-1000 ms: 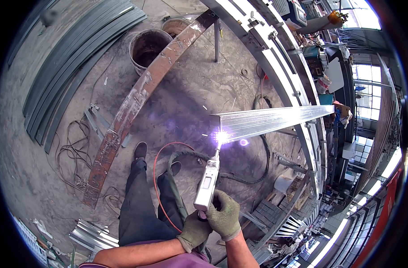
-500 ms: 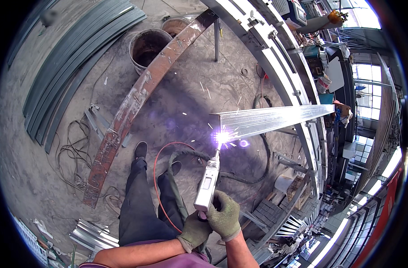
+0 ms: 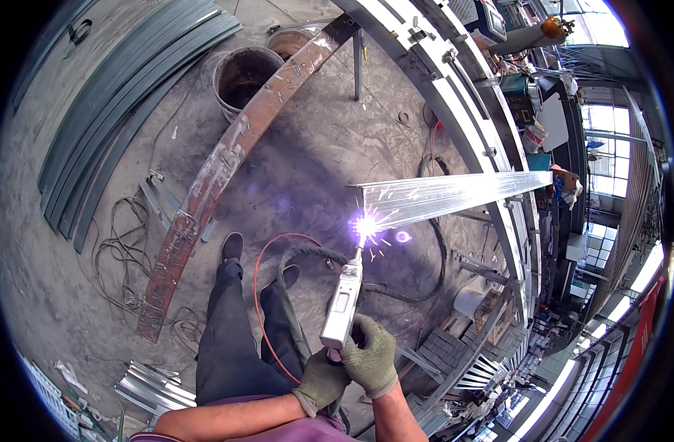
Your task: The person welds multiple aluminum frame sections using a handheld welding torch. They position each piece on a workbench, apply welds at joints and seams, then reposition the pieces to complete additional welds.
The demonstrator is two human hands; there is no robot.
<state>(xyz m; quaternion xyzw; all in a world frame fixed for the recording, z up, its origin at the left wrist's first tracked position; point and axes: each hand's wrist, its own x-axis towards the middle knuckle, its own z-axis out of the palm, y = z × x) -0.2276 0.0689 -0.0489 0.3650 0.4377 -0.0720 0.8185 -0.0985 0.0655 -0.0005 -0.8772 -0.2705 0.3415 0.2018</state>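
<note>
Ahead & L of the hands, rusty beam (image 3: 230, 151) partly hides a bucket (image 3: 234, 65); L hand (image 3: 323, 381) grasps torch (image 3: 342, 306) at its rear, that end mostly hid., R hand (image 3: 371, 356) curled against it, can't tell if gripping. Torch tip, fwd of both hands, lost in glare (image 3: 365, 225) at near end of metal profile (image 3: 447, 197); far end, well R of hands, hard to make out vs. clutter (image 3: 567, 184).

Two hands (image 3: 371, 356), one torch (image 3: 341, 306), two shoes (image 3: 233, 247)
</note>
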